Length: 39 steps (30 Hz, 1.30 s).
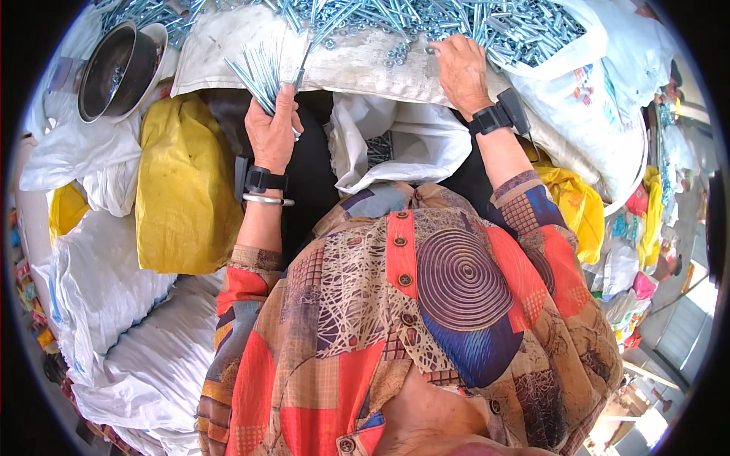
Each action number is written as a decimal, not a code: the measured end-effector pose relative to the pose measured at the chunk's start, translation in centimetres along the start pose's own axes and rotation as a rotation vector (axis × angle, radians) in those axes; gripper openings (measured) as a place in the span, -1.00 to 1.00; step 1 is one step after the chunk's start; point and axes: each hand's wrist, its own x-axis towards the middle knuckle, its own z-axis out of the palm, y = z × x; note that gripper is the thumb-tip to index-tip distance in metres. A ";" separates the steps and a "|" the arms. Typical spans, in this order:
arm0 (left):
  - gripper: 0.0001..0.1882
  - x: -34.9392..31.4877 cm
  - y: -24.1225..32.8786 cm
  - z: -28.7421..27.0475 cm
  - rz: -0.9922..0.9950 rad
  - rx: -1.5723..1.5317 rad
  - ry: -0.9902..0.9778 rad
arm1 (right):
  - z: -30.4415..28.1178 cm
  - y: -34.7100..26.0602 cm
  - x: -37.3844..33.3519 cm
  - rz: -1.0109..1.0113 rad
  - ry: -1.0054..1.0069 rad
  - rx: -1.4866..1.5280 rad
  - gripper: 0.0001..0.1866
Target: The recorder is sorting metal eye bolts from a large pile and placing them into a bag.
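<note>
My left hand point(271, 133) is closed round a fanned bundle of long, thin metal bolts point(262, 72), their far ends spread and pointing away from me. My right hand point(462, 76) rests at the near edge of a heap of shiny metal bolts point(525, 34), fingers bent down. Something small and dark shows by its thumb tip, too small to name. To the left of that hand lie loose small nuts point(397, 55) on a whitish cloth point(357, 76). Between my knees a white woven sack point(445, 148) gapes, with metal pieces point(379, 148) inside.
A dark metal bowl point(105, 72) tilts at the far left, a few small pieces inside. Yellow sacks point(179, 182) and white woven sacks point(114, 281) lie to my left. A white plastic bag point(585, 99) hangs at the right, with a yellow bag point(574, 205) below it.
</note>
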 end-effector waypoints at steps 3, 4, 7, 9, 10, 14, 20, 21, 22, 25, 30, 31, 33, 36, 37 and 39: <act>-0.70 0.1 -0.2 0.3 0.006 -0.017 -0.008 | 0.1 0.0 -0.7 0.009 -0.076 -0.059 -0.76; -0.70 0.2 -0.2 0.3 0.013 -0.021 -0.015 | 0.0 0.0 -0.7 0.009 -0.075 -0.058 -0.76; -0.70 0.3 -0.1 0.5 0.006 0.003 -0.017 | -0.2 0.0 -0.6 -0.009 -0.092 0.004 -0.80; -0.70 0.3 -0.1 0.5 0.017 -0.018 -0.018 | -0.2 0.2 -0.2 0.036 -0.094 -0.012 -0.84; -0.70 0.3 -0.2 0.5 0.028 -0.040 -0.019 | -0.2 0.0 -0.1 0.038 -0.093 -0.011 -0.84; -0.69 0.4 0.0 0.7 0.014 -0.031 -0.014 | 0.5 -1.2 0.1 0.018 -0.129 -0.017 -0.87; -0.68 0.7 -0.4 0.9 0.016 -0.046 -0.011 | 1.2 -0.2 1.0 0.061 -0.144 0.152 -0.91; -0.67 0.7 -0.4 0.9 0.017 -0.056 -0.009 | 1.1 -0.4 1.2 0.045 -0.140 0.148 -0.92; -0.67 0.7 -0.4 0.9 0.019 -0.065 -0.007 | 1.0 -0.7 1.3 0.028 -0.137 0.143 -0.93; -0.70 0.9 -0.6 0.9 -0.007 -0.061 -0.026 | 1.0 -1.2 1.1 0.029 -0.196 0.040 -0.95; -0.70 1.0 -0.7 0.9 0.005 -0.070 -0.025 | 0.8 -1.2 1.3 -0.002 -0.252 0.065 -0.97; -0.70 1.0 -0.6 0.9 -0.001 -0.061 -0.022 | 0.8 -1.3 1.3 0.013 -0.287 0.094 -0.97; -0.70 1.2 -0.7 0.9 -0.002 -0.060 -0.019 | 0.4 -1.4 1.2 0.050 -0.279 0.109 -0.97; -0.70 1.3 -0.8 0.8 0.002 -0.052 -0.017 | 0.3 -2.0 1.2 0.011 -0.299 -0.018 -0.94; -0.71 1.3 -0.8 0.9 0.008 -0.044 -0.022 | 0.2 -2.2 1.4 -0.063 -0.324 -0.162 -0.90; -0.70 1.4 -0.8 0.9 0.009 -0.043 -0.025 | 0.1 -2.1 1.7 -0.093 -0.330 -0.143 -0.90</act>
